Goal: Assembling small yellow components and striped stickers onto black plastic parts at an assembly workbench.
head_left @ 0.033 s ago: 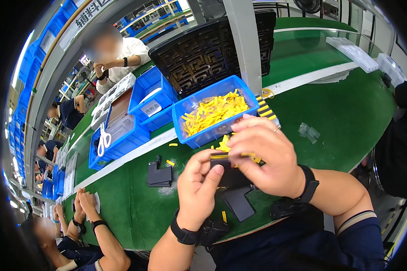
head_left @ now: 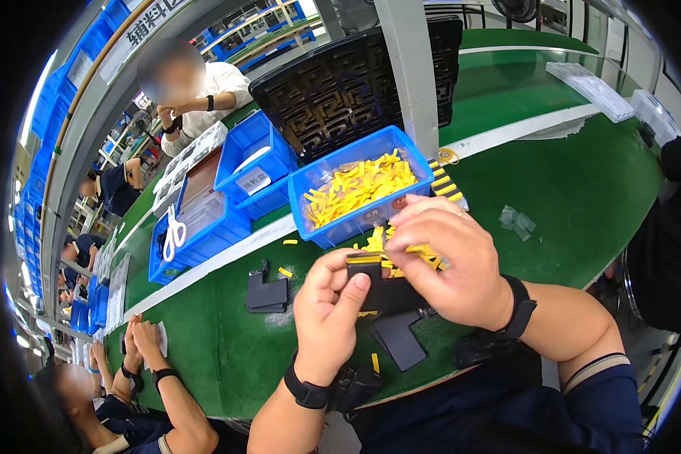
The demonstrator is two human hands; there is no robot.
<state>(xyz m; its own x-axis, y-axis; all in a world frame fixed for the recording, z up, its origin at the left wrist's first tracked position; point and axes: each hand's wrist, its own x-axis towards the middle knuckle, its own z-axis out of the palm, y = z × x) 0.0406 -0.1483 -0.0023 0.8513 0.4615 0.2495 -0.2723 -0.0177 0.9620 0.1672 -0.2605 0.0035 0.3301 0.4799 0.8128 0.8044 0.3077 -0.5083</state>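
My left hand point(head_left: 327, 310) grips a flat black L-shaped piece point(head_left: 393, 293), its thumb pressed on the near face. Along the piece's upper edge lies a yellow strip point(head_left: 364, 259). Just to the right hovers my right hand point(head_left: 450, 253), thumb and forefinger drawn together in a pinch, apart from the strip; whatever is between the fingertips is too small to make out. Loose yellow strips point(head_left: 374, 240) lie behind the black piece, partly hidden by my hands. Similar black pieces point(head_left: 399, 340) rest below my hands, and more black pieces point(head_left: 267, 293) are stacked to the left.
A blue bin point(head_left: 303, 204) of yellow strips stands beyond my hands. White scissors point(head_left: 175, 234) lie on a blue box point(head_left: 231, 227) at the left. Clear plastic scraps point(head_left: 516, 221) are on the green table point(head_left: 204, 333). A grey post point(head_left: 407, 76) rises behind the bin. Co-workers sit at the left.
My right hand has drawn back slightly to the right from the black piece. More of the yellow strip on its top edge shows, and the piece has tilted a little.
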